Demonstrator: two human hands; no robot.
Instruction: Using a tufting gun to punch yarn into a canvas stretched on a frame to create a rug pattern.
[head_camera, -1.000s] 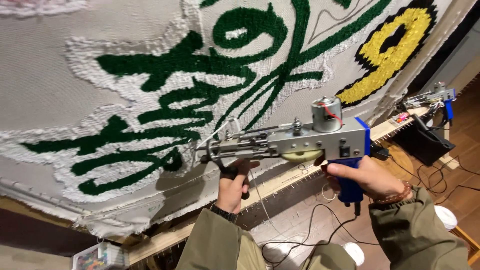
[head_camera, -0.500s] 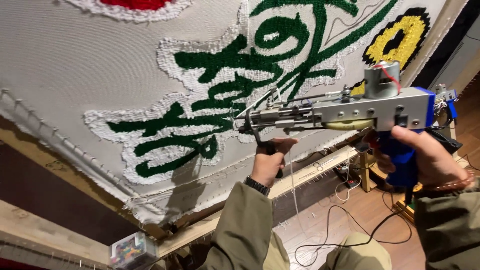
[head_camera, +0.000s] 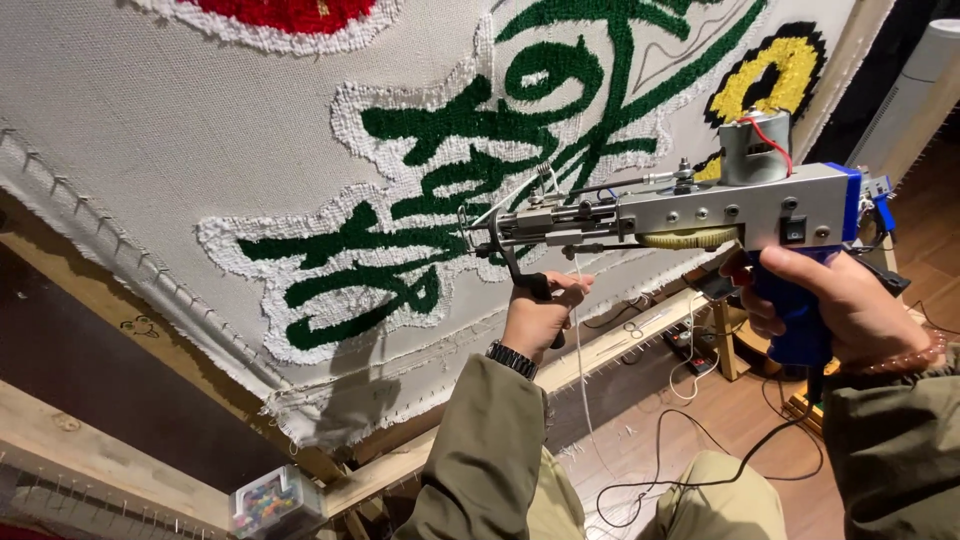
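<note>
A silver and blue tufting gun (head_camera: 700, 215) points left at a stretched grey cloth (head_camera: 200, 130). Its needle tip sits at the white tufted border around the green tufted shapes (head_camera: 400, 240). My left hand (head_camera: 540, 315) grips the gun's black front handle from below. Around the blue rear grip my right hand (head_camera: 835, 300) is closed, a bead bracelet on its wrist. A thin white yarn (head_camera: 578, 340) hangs from the gun down toward the floor.
The cloth is pinned on a wooden frame (head_camera: 620, 345) with tack strips. A yellow and black tufted patch (head_camera: 775, 70) lies at upper right, a red patch (head_camera: 290, 12) at the top. A clear box of coloured bits (head_camera: 272, 500) sits low left. Cables (head_camera: 680, 450) trail over the wooden floor.
The gun and both hands sit further right and higher in view than before. The view has shifted, showing more of the cloth's lower left edge and the red patch.
</note>
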